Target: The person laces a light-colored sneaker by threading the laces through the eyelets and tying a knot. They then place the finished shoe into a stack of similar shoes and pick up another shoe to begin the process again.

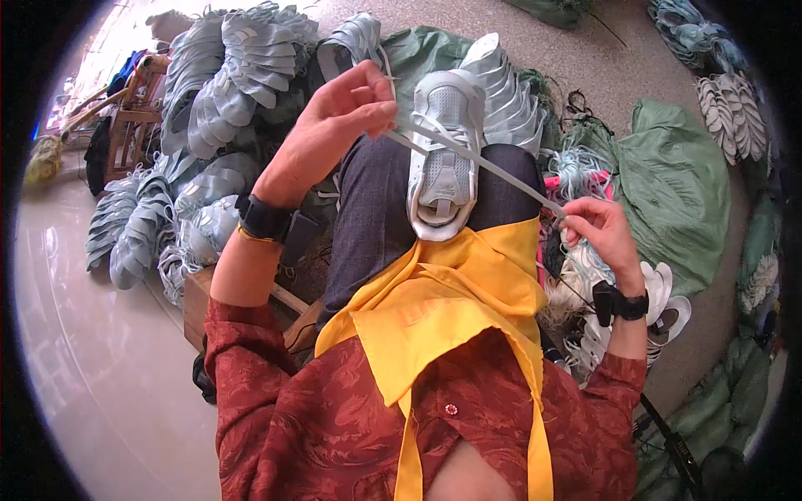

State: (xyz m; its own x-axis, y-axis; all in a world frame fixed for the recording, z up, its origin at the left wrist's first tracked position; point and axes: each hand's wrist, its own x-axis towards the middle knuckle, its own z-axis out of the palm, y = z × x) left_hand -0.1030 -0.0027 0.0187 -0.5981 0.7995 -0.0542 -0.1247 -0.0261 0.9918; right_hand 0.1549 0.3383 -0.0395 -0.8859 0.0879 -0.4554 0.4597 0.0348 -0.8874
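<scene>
Dark lap (368, 200), shoe (443, 171) lengthwise, toe (452, 81) outward

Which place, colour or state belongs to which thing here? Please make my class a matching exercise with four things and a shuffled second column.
Things:
1. apron
2. shoe
3. right hand
4. big sack on the right

Descriptions:
A. pinching a lace
B. green
C. pale grey, between the two hands
D. yellow

Right pairs: 1-D, 2-C, 3-A, 4-B
</scene>
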